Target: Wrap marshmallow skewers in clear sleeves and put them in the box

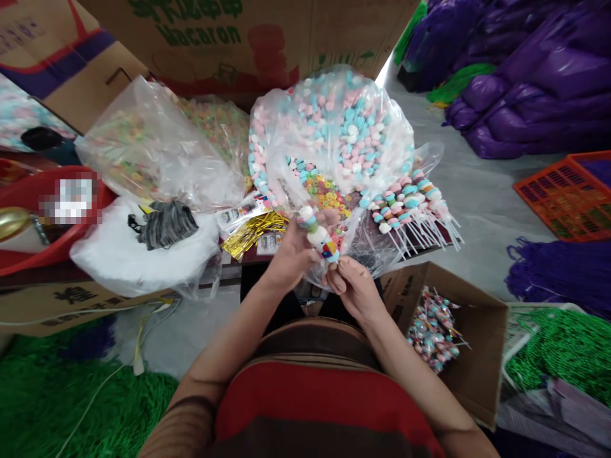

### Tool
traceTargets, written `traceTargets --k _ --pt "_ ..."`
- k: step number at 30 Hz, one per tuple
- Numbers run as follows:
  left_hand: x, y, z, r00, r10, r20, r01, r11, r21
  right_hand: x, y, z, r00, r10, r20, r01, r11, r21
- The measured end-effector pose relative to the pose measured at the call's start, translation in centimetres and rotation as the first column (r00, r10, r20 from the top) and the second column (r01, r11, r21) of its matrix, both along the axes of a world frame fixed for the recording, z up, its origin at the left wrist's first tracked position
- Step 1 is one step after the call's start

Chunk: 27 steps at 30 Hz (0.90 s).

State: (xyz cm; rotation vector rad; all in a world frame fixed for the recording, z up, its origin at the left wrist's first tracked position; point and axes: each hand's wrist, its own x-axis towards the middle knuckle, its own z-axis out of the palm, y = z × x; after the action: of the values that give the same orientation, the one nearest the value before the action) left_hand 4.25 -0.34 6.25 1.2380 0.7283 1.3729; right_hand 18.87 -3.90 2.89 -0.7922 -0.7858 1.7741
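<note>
Between my hands is a candy skewer (pixel 317 235) of pastel marshmallow-like pieces, with a small printed bag or label around its lower part. My left hand (pixel 292 254) curls its fingers round the skewer's side. With thumb and fingers pinched, my right hand (pixel 352 285) grips its lower end; the stick itself is hidden there. Just behind lie ring-shaped candies (pixel 329 194) in clear plastic. A pile of candy skewers (pixel 410 200) with white sticks rests to the right. To the left are gold twist ties (pixel 255 232) and printed bags (pixel 245 213).
Large clear bags of pink, blue and white candies (pixel 351 121) and ring candies (pixel 162 146) stand behind. Below right, a cardboard box (pixel 477 375) holds wrapped skewers. A red basin (pixel 90 222) and a white bag with grey striped cloth (pixel 169 226) sit left.
</note>
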Motion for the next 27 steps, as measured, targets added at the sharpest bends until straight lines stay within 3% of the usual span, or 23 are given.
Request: traceTargets --k 4,7,10,13,16,20,22,27 --pt "-2.1 1.5 2.6 0.997 0.035 -0.073 -0.030 0.997 0.069 0.5 -0.1 -0.2 0.997 0.082 -0.002 -0.082 0.996 0.021" --pt "-1.7 1.7 3.3 0.990 0.129 0.060 -0.130 0.991 0.014 0.3 -0.3 -0.8 0.996 0.083 0.026 -0.083 0.996 0.012" --pt "-0.4 1.4 3.4 0.942 0.207 0.263 -0.187 0.977 -0.102 0.2 -0.4 -1.6 0.985 -0.057 0.163 0.046 0.996 0.073" --pt "0.8 0.9 3.4 0.901 0.226 0.371 -0.171 0.970 -0.175 0.1 -0.7 -2.1 0.946 -0.183 0.268 0.145 0.977 0.155" --pt "1.6 0.4 3.4 0.894 0.238 0.381 -0.168 0.964 -0.207 -0.1 -0.7 -1.8 0.957 -0.108 0.268 0.085 0.992 0.098" --pt "2.1 -0.2 3.0 0.913 0.221 0.343 -0.136 0.957 -0.257 -0.5 -0.2 -0.7 0.993 0.072 0.089 -0.070 0.997 -0.029" --pt "1.9 -0.2 3.0 0.914 0.215 0.343 -0.125 0.956 -0.266 -0.4 0.1 -0.3 0.995 0.079 0.066 -0.077 0.996 -0.033" --pt "1.0 0.4 3.0 0.918 0.261 0.299 -0.185 0.948 -0.259 0.2 -0.1 -0.5 0.978 0.001 0.207 -0.010 0.999 0.041"
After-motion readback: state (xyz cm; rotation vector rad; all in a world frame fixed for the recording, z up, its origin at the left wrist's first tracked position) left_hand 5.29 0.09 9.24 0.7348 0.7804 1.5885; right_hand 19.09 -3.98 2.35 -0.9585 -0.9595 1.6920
